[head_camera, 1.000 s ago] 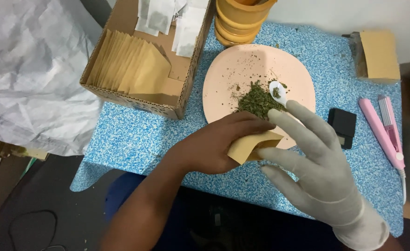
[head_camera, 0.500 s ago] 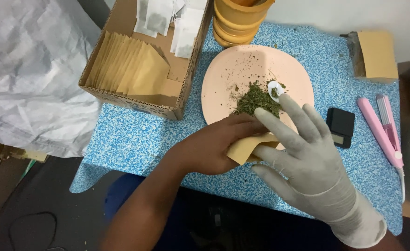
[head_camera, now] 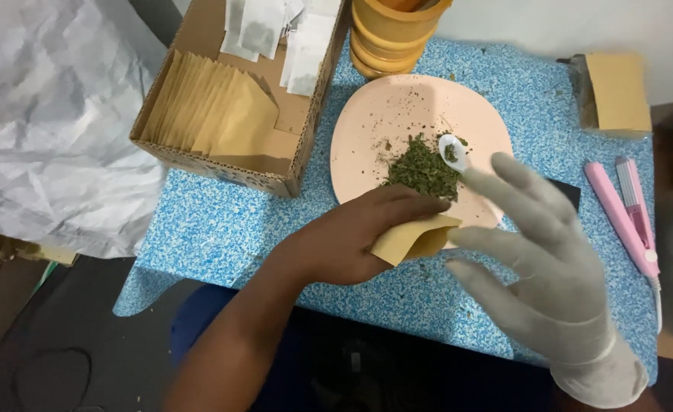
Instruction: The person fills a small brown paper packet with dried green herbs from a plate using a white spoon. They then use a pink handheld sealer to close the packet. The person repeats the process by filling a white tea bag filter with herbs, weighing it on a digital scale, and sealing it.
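My bare left hand (head_camera: 344, 240) grips a small tan paper pouch (head_camera: 412, 238) at the near rim of a pink plate (head_camera: 374, 122). A heap of dried green herb (head_camera: 422, 169) lies on the plate. My gloved right hand (head_camera: 550, 263) hovers to the right of the pouch with its fingers spread. A small white spoon (head_camera: 453, 151) with a little herb in its bowl rests at the heap, right at my right fingertips; whether the fingers pinch its handle is hidden.
A cardboard box (head_camera: 222, 164) holding a row of tan pouches (head_camera: 210, 111) and white sachets (head_camera: 271, 30) stands at the left. Stacked orange cups (head_camera: 393, 34) sit behind the plate. A pink flat-iron sealer (head_camera: 626, 214) and a brown packet (head_camera: 617, 91) lie at the right. The blue speckled tabletop (head_camera: 207, 229) ends near my body.
My right hand has opened its fingers wider and shifted slightly right and back from the pouch. The left hand still grips the pouch in the same spot.
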